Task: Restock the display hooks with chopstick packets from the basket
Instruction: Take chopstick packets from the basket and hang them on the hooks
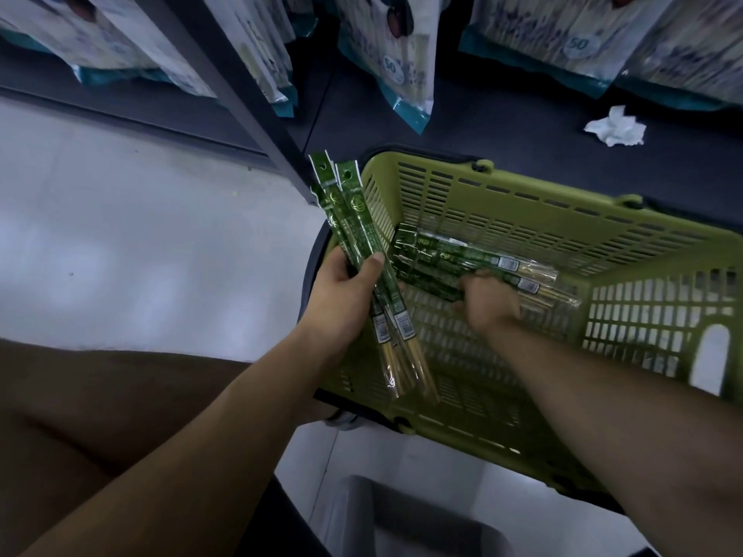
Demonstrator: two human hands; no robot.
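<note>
A crumpled tissue (615, 131) lies on the dark shelf (502, 114) (below hanging bags (406, 62)).

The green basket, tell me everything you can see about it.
The green basket looks like moulded olive-green plastic, with slotted walls and a gridded floor, and an arched cutout in its right end wall. It sits open-topped on a dark shelf base below hanging packs. Several chopstick packets lie flat inside near the far wall. The right hand reaches into it and closes on those packets; the left hand holds more packets over its left rim.
</note>
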